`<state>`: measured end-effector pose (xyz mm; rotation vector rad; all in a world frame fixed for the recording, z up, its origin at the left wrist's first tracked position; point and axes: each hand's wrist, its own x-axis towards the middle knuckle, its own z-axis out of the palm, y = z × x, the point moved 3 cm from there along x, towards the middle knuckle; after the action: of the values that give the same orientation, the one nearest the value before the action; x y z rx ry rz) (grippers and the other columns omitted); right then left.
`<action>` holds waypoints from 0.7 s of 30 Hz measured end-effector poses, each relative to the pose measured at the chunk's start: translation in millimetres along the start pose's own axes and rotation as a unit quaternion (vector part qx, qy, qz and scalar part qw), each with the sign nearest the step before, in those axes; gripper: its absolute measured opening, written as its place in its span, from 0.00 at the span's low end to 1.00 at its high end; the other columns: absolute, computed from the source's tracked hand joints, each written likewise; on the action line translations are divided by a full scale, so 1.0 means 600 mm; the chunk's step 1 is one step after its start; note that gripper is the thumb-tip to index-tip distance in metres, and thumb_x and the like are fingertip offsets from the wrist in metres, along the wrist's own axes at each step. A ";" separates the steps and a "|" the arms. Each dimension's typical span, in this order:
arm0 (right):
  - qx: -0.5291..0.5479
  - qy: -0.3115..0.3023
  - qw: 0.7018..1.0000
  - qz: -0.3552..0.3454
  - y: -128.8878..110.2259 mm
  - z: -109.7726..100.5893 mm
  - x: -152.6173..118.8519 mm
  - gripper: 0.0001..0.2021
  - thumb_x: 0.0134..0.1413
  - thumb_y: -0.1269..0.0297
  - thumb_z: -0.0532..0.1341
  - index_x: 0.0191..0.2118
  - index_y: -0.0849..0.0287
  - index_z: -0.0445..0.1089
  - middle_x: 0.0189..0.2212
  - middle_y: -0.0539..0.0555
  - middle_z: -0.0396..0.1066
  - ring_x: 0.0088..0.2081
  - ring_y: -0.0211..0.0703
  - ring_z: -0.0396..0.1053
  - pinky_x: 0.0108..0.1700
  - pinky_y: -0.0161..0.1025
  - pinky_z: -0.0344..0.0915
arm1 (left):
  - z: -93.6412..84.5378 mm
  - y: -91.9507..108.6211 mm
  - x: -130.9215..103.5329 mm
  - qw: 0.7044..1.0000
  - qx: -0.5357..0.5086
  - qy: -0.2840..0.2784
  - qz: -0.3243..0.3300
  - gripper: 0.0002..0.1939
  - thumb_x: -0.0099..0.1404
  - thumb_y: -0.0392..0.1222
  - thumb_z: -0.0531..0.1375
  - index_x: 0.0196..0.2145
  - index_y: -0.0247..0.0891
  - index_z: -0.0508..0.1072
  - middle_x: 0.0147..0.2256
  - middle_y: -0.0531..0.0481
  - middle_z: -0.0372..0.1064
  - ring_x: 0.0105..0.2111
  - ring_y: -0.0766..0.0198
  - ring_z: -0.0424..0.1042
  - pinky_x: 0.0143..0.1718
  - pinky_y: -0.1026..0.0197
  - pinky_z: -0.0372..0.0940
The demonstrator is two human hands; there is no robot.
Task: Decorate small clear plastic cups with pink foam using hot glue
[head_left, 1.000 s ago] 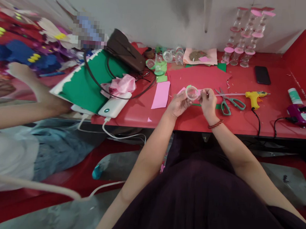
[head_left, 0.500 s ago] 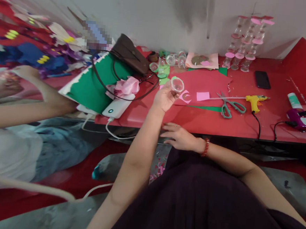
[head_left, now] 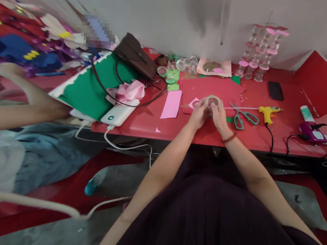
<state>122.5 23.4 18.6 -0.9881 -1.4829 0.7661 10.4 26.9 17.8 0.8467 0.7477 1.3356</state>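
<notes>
A small clear plastic cup is held between my two hands above the red table, its round rim facing up. My left hand is closed around its left side. On the other side my right hand grips it, thumb against the cup; a red bead bracelet is on that wrist. Just left of the fingers lies a pink paper piece with a round cut-out, on a red sheet. Teal-handled scissors lie open to the right, beside a yellow glue gun with a long pink stick.
Clear cups and a brown bag are along the back. Joined cups with pink discs stand by the wall. A phone and purple device sit at right. Another person's arm is at left.
My left hand has moved right with the cup. My right hand has risen from the table's front edge and closed on it too. A pink strip at left is now uncovered.
</notes>
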 end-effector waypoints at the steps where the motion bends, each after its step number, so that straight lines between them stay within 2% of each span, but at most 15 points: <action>1: -0.004 0.031 0.999 0.008 0.002 -0.005 -0.003 0.27 0.71 0.38 0.51 0.56 0.55 0.68 0.52 0.62 0.76 0.52 0.48 0.76 0.57 0.48 0.73 | -0.002 -0.002 0.000 0.999 0.033 0.020 0.023 0.09 0.71 0.50 0.66 0.45 0.45 0.79 0.38 0.51 0.78 0.34 0.64 0.75 0.38 0.62 0.69; 3: -0.025 0.065 0.997 0.030 0.004 -0.012 -0.008 0.23 0.73 0.41 0.50 0.53 0.55 0.69 0.45 0.60 0.77 0.44 0.47 0.77 0.51 0.46 0.75 | -0.010 0.001 -0.003 0.989 0.107 0.056 0.083 0.11 0.71 0.53 0.66 0.38 0.44 0.78 0.34 0.52 0.75 0.31 0.65 0.72 0.38 0.62 0.66; 5: -0.043 0.078 0.995 0.046 0.005 -0.016 -0.010 0.20 0.74 0.45 0.50 0.51 0.55 0.70 0.42 0.59 0.76 0.40 0.45 0.76 0.47 0.44 0.75 | -0.012 0.010 -0.009 0.970 0.190 0.057 0.138 0.13 0.69 0.49 0.68 0.29 0.41 0.76 0.30 0.52 0.71 0.33 0.63 0.70 0.42 0.60 0.64; 8: -0.059 0.091 0.994 0.021 0.004 -0.019 -0.008 0.16 0.74 0.50 0.53 0.52 0.53 0.71 0.47 0.58 0.76 0.45 0.45 0.76 0.52 0.44 0.73 | -0.005 0.019 -0.018 0.943 0.286 0.027 0.171 0.16 0.65 0.39 0.70 0.22 0.42 0.70 0.25 0.51 0.64 0.35 0.57 0.67 0.46 0.58 0.61; 11: -0.085 0.072 0.994 -0.008 0.002 -0.018 -0.007 0.12 0.72 0.53 0.56 0.49 0.53 0.71 0.47 0.57 0.76 0.48 0.45 0.75 0.56 0.45 0.71 | 0.001 0.021 -0.023 0.932 0.317 0.037 0.173 0.18 0.67 0.36 0.66 0.22 0.43 0.67 0.24 0.52 0.58 0.36 0.54 0.66 0.47 0.56 0.59; 13: -0.102 0.050 0.993 0.008 0.003 -0.016 -0.008 0.09 0.71 0.56 0.57 0.44 0.53 0.71 0.41 0.55 0.77 0.42 0.44 0.75 0.51 0.43 0.71 | 0.002 0.021 -0.025 0.924 0.338 0.050 0.169 0.17 0.67 0.34 0.64 0.23 0.44 0.65 0.25 0.51 0.56 0.38 0.52 0.66 0.49 0.55 0.59; 16: -0.110 0.046 0.991 0.068 0.000 -0.018 -0.013 0.08 0.71 0.59 0.57 0.40 0.54 0.70 0.29 0.49 0.72 0.29 0.39 0.70 0.37 0.38 0.68 | 0.002 0.023 -0.027 0.908 0.382 0.051 0.166 0.16 0.67 0.32 0.61 0.24 0.45 0.64 0.27 0.49 0.57 0.43 0.49 0.67 0.52 0.55 0.58; 21: -0.052 0.018 0.988 0.144 -0.010 -0.016 -0.022 0.09 0.72 0.57 0.56 0.39 0.54 0.68 0.21 0.44 0.65 0.16 0.34 0.61 0.24 0.34 0.58 | -0.004 0.033 -0.026 0.905 0.383 -0.001 0.187 0.17 0.65 0.29 0.62 0.22 0.45 0.65 0.25 0.50 0.58 0.43 0.49 0.67 0.58 0.52 0.57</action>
<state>131.1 8.3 19.3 -1.3068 -1.3765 0.8779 -3.2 12.2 33.3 1.6842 1.1813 1.3710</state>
